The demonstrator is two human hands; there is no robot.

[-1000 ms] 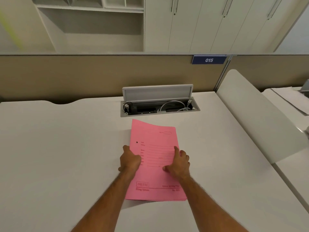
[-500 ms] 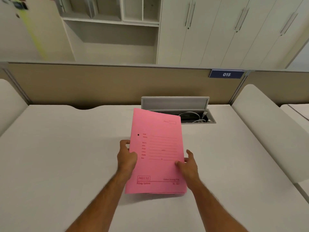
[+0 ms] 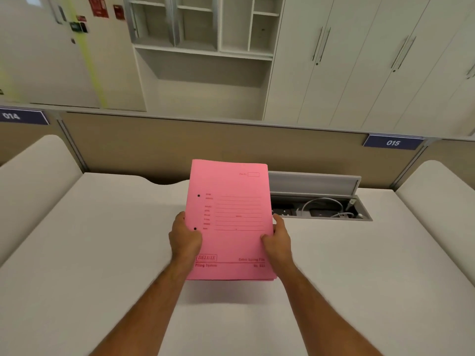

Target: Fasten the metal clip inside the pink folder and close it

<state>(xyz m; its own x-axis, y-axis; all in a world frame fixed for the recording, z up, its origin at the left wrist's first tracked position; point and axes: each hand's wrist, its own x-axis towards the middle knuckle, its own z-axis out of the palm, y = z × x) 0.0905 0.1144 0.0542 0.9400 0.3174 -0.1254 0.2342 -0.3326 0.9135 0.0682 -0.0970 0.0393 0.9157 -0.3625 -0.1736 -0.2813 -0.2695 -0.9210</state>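
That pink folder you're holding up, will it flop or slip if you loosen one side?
Probably fairly stiff: the pink folder stands flat, unbent, between the left hand and right hand. Likely light, pinched only at its edges. The smooth card could slide if one hand lets go.

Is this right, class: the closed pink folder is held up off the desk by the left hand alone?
Not quite. The head view shows both hands holding it: the left hand grips the left edge and the right hand the right edge. The pink folder is indeed closed and off the desk.
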